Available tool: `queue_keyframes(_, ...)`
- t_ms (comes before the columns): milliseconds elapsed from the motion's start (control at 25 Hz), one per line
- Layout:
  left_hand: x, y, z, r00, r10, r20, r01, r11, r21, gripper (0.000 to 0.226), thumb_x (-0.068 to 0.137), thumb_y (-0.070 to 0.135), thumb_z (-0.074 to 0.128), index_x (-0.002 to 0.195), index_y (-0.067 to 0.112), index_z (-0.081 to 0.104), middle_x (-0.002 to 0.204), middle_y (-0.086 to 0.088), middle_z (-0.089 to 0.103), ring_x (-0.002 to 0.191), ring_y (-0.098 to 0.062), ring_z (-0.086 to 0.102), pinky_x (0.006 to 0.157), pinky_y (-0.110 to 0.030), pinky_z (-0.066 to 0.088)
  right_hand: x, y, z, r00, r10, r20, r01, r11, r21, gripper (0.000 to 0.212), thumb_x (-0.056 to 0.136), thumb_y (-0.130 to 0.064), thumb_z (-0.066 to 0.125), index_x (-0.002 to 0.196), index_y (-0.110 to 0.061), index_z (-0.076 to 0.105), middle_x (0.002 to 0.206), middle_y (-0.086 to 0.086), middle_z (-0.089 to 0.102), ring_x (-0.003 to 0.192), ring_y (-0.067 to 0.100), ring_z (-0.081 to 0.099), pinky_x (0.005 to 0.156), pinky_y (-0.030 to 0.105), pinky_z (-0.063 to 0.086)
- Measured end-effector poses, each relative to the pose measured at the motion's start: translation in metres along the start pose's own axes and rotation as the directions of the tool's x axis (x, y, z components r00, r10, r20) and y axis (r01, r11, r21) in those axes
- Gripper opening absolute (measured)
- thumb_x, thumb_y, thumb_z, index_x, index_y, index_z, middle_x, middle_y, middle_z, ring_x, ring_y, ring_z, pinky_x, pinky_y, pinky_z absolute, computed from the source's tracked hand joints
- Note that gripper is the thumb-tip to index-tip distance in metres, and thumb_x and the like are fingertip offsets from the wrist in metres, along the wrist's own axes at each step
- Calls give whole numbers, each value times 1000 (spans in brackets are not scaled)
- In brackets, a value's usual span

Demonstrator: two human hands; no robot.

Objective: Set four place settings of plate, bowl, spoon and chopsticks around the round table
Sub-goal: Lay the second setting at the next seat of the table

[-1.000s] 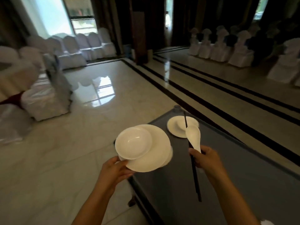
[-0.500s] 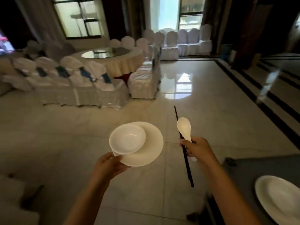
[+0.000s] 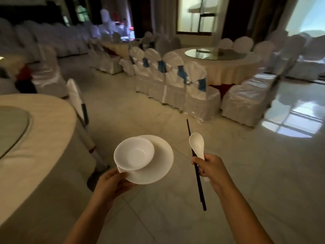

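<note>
My left hand (image 3: 112, 184) grips the near rim of a white plate (image 3: 158, 164), held level over the floor. A white bowl (image 3: 134, 153) rests on the plate's left part. My right hand (image 3: 210, 169) is closed around a white ceramic spoon (image 3: 197, 143) and black chopsticks (image 3: 190, 138), which point up and away. A round table (image 3: 44, 138) with a cream cloth and a glass turntable (image 3: 12, 127) lies at the left, just beyond the plate.
A covered chair (image 3: 77, 103) stands at the near table's far edge. Ahead, a row of white covered chairs with blue bows (image 3: 175, 80) rings another round table (image 3: 228, 67). Pale glossy floor tiles (image 3: 246, 164) stretch between them.
My view has swung left: the grey cart with the other plate has left the frame and the near round table has come in at the left. Both hands keep their loads.
</note>
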State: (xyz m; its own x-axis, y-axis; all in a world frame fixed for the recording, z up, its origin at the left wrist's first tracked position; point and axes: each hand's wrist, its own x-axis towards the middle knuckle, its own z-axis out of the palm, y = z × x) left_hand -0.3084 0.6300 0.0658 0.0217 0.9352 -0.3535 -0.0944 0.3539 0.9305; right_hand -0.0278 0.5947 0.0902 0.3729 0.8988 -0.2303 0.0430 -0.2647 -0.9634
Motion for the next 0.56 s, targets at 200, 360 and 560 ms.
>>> queue_keyframes(200, 66, 30, 16, 977, 28, -210, -49, 994, -100, 17, 91, 1, 48, 96, 3, 64, 47, -10, 64, 47, -16, 66, 59, -32, 60, 126, -45, 39, 975, -44, 217, 58, 997, -56, 12, 81, -4, 61, 72, 3, 64, 52, 6, 44, 31, 4, 32, 37, 15, 30)
queue_keyframes(360, 121, 58, 22, 936, 19, -352, -77, 986, -151, 17, 90, 2, 51, 101, 3, 64, 45, -6, 62, 42, -13, 62, 83, -43, 54, 209, -74, 73, 929, -57, 366, 103, 989, -108, 19, 79, -3, 62, 61, -6, 60, 38, -7, 39, 31, 5, 33, 38, 17, 32)
queue_keyframes(560, 192, 83, 13, 882, 3, -471, -124, 967, -224, 17, 88, 0, 52, 98, 3, 66, 52, -11, 64, 44, -15, 59, 57, -30, 56, 306, -100, 137, 854, -46, 518, 132, 983, -130, 18, 80, -7, 63, 61, -7, 62, 38, -9, 40, 31, 3, 35, 38, 16, 34)
